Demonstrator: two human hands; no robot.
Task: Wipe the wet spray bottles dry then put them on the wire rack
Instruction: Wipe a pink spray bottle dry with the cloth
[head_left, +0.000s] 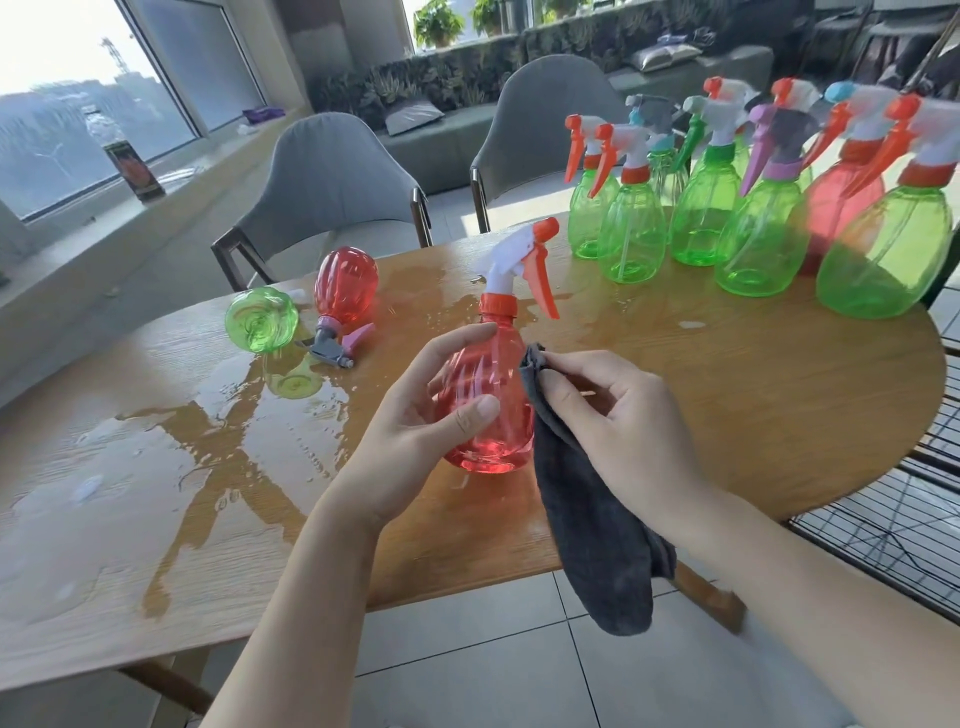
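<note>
We hold the red spray bottle (488, 395) upright above the wooden worktop (753, 405), near its front edge. Our left hand (415, 431) grasps the round body, the thumb in front and the other fingers curled behind it. Our right hand (618, 415) pinches the grey cloth (597, 519) and presses its upper part against the right side of the bottle; the rest of the cloth hangs down past the edge.

The bottle looks empty and thin-walled, so we judge it light and a little springy under pressure. The wet, smooth plastic is probably slippery. The ribbed belly gives the best hold while we wipe; the neck under the orange collar (498, 305) seems safer for carrying. The trigger head (524, 260) is the weak part, so we would not lift by it.

Two more bottles, a green one (262, 319) and a red one (343, 286), lie in the puddle (218, 441) on the left. The wire rack (893, 519) is at the right, below the worktop.
</note>
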